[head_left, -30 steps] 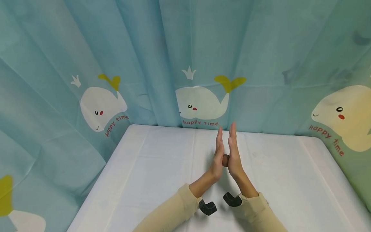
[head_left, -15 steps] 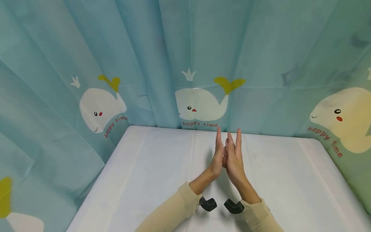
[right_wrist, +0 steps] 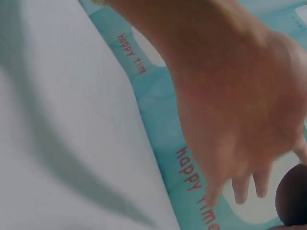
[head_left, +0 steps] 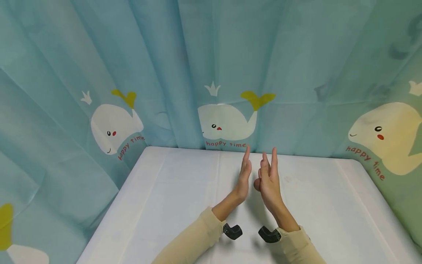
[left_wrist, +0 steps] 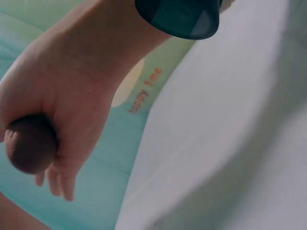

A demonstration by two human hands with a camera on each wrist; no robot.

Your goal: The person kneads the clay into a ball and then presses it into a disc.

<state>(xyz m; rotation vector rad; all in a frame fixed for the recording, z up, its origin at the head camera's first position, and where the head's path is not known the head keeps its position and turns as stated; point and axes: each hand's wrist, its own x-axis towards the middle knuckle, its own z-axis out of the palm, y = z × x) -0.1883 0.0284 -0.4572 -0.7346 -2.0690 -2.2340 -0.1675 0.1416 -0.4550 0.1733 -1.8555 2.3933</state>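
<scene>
My left hand (head_left: 243, 179) stands upright over the white table in the head view, its fingers straight, a gap parting it from the ball. Facing it, my right hand (head_left: 271, 185) holds a small brown ball (head_left: 256, 184) on its inner side, two fingers pointing up. In the left wrist view, the dark round ball (left_wrist: 31, 143) sits against the right hand (left_wrist: 67, 96), partly hidden by it. The right wrist view shows the left hand (right_wrist: 235, 100) with fingers extended, and the ball (right_wrist: 293, 196) cut off at the frame's edge.
The white-covered table (head_left: 184, 190) lies below both hands. A blue-green curtain (head_left: 296, 73) with printed whales hangs behind it and along its sides. Black curved brackets (head_left: 232, 231) project inward from both beige cuffs.
The palms were close together with the ball between them. They have since separated, the left hand moving slightly left, and the ball stays with the right hand, whose fingers have spread.
</scene>
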